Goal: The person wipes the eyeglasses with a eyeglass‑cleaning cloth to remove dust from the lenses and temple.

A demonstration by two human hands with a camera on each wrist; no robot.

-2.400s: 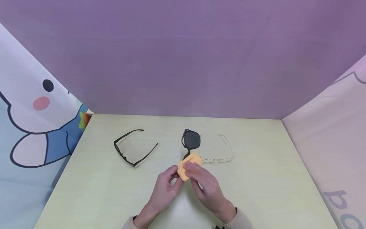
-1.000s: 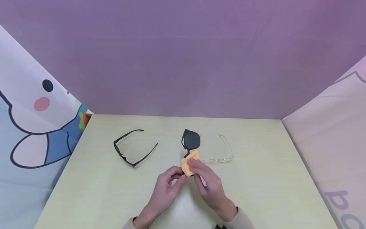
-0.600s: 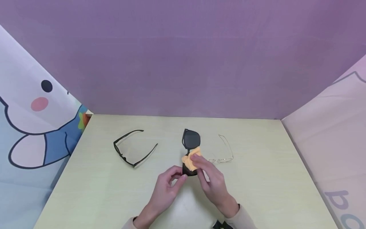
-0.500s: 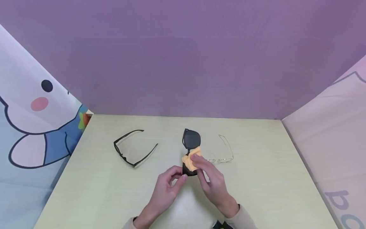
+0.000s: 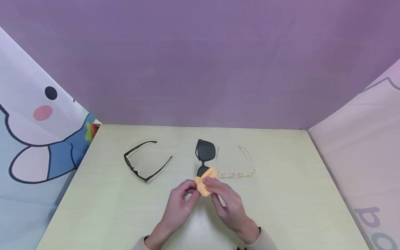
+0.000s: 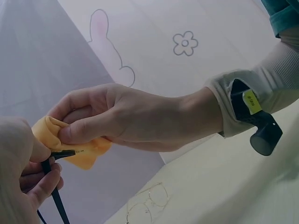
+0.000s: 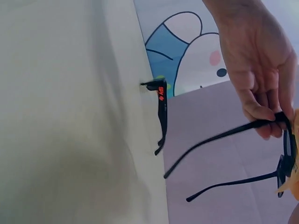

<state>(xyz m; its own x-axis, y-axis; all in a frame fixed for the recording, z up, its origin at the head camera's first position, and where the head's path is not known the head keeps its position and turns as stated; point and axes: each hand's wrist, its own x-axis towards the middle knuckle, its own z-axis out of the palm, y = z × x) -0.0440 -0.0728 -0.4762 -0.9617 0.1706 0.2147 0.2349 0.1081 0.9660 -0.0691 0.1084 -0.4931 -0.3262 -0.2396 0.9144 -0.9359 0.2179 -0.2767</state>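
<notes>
Black sunglasses (image 5: 206, 150) are held up over the table, one dark lens pointing away from the person. My left hand (image 5: 178, 205) pinches them at the near corner of the frame, by the hinge. Fingers of my right hand (image 5: 229, 208) press a folded orange cloth (image 5: 206, 184) onto the near lens, covering most of it. In the right wrist view both temples (image 7: 215, 137) of the sunglasses stick out unfolded. The left wrist view shows the cloth (image 6: 86, 161) bunched under the right thumb, right beside the left fingertips.
Black-framed glasses (image 5: 135, 172) lie on the pale table (image 5: 281, 191) to the left, temples spread. Thin wire-rimmed glasses (image 5: 237, 175) lie just right of the sunglasses. A purple backdrop (image 5: 200, 69) stands behind the table, with printed cloth panels on both sides.
Over the last half second the right hand and cloth slid down and left across the near lens, toward the left fingers. The sunglasses shifted slightly left. Both other glasses stayed put.
</notes>
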